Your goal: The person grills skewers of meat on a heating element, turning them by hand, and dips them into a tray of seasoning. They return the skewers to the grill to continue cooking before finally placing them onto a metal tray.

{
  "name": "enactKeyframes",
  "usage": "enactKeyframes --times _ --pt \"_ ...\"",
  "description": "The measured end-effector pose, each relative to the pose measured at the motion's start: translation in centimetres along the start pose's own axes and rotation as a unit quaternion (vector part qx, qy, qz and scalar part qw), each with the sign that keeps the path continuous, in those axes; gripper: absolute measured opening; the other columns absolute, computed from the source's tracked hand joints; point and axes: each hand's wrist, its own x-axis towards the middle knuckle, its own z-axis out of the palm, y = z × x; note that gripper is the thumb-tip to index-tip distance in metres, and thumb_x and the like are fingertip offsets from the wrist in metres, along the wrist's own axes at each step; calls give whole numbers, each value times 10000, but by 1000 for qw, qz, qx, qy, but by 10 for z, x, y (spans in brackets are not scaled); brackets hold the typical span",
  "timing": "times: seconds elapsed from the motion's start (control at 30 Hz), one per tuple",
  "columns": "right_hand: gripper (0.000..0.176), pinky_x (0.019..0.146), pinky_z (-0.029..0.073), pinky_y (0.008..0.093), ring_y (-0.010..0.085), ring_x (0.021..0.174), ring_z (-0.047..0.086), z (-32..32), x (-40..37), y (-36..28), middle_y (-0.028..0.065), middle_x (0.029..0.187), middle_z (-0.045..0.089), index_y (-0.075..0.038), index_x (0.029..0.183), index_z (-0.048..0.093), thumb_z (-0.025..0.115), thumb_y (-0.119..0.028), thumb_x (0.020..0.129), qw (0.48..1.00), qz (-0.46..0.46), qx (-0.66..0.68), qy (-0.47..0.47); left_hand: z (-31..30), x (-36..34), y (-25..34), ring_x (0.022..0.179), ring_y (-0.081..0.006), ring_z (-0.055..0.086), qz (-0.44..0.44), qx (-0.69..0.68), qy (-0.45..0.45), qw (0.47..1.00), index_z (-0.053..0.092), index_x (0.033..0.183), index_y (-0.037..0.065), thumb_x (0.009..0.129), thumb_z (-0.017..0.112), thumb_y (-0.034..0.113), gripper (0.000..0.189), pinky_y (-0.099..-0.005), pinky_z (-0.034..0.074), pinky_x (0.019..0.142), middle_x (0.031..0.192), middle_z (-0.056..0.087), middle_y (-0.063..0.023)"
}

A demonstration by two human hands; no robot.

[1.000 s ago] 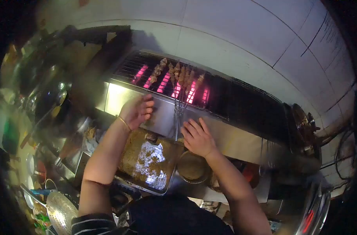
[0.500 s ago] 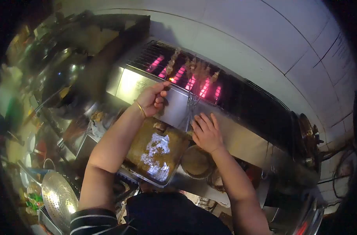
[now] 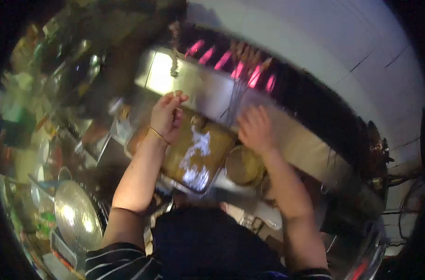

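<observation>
My left hand (image 3: 168,116), with a bracelet at the wrist, pinches the lower end of a meat skewer (image 3: 174,58), which stands up in front of the grill's metal edge. Several more skewers (image 3: 249,53) lie over the glowing pink bars of the grill (image 3: 237,70), their thin sticks hanging over the front ledge. My right hand (image 3: 258,128) is blurred, fingers spread, just below and right of those sticks. Beneath and between my hands is a rectangular tray (image 3: 175,156) with brownish liquid and bright reflections.
A round container (image 3: 242,165) stands right of the tray. At the lower left is a large perforated strainer (image 3: 77,214). A dark wok area (image 3: 77,70) is at the upper left. Pans (image 3: 375,149) sit at the far right by the tiled wall (image 3: 361,56).
My left hand has moved left, bringing one skewer off the grill. My right hand has shifted up and slightly right. The camera view has also shifted.
</observation>
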Motion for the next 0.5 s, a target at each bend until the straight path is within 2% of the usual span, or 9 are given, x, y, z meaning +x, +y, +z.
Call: enactKeyframes --times 0.1,0.17,0.2,0.23,0.27,0.3,0.37,0.4,0.5 --pt "430 1089 291 501 296 1241 443 3 -5 -23 120 1249 540 -74 1168 584 635 -194 758 995 84 37 42 -53 -51 -29 533 -33 447 94 79 164 979 558 1084 83 945 550 174 166 -176 323 434 800 617 -6" --pt "468 1091 276 516 341 1267 404 8 -12 -72 139 1290 504 -72 1210 558 637 -190 763 991 108 81 -21 -97 -78 -61 566 -41 478 156 132 241 949 555 1081 67 956 533 150 151 -181 368 480 793 601 -1" --pt "475 1090 269 527 357 1271 396 16 -17 -100 142 1304 492 -77 1227 549 632 -193 774 988 89 111 -65 -116 -83 -78 590 -48 494 189 111 247 944 554 1076 59 959 525 137 143 -184 387 515 797 599 -3" --pt "496 1111 198 565 388 1341 309 77 -48 -130 172 1384 416 -71 1228 544 641 -179 753 952 143 246 -113 -135 -87 -97 613 -54 511 220 90 254 937 553 1071 51 963 516 124 135 -188 407 549 800 596 -4" --pt "657 1121 168 560 404 1367 257 52 -42 -153 201 1442 339 -93 1356 438 671 -272 768 956 11 208 -207 -151 -89 -110 636 -61 527 253 70 260 929 552 1066 43 966 507 110 128 -191 426 584 803 593 -6" --pt "709 1124 161 556 401 1375 243 58 -40 -169 206 1458 309 -105 1390 387 672 -311 774 947 38 212 -237 -161 -92 -118 690 -77 556 244 100 268 927 542 1077 31 966 500 85 130 -211 450 666 820 595 -20" --pt "819 1128 148 548 396 1391 213 71 -36 -194 216 1492 249 -128 1457 284 673 -390 784 926 91 212 -298 -168 -84 -133 678 -77 550 279 85 262 920 535 1093 32 972 499 109 148 -212 447 652 795 598 -24" --pt "896 1140 92 539 343 1423 155 77 -28 -196 191 1521 204 -140 1484 210 673 -450 781 919 74 176 -344 -170 -85 -137 680 -81 551 237 97 269 928 532 1103 33 978 491 124 160 -216 445 644 757 595 -23" --pt "900 1137 89 545 347 1421 161 103 12 -192 194 1525 196 -143 1482 228 675 -464 770 927 71 136 -343 -167 -80 -142 687 -85 549 242 24 263 934 531 1114 28 986 480 145 180 -218 449 632 775 599 -25"
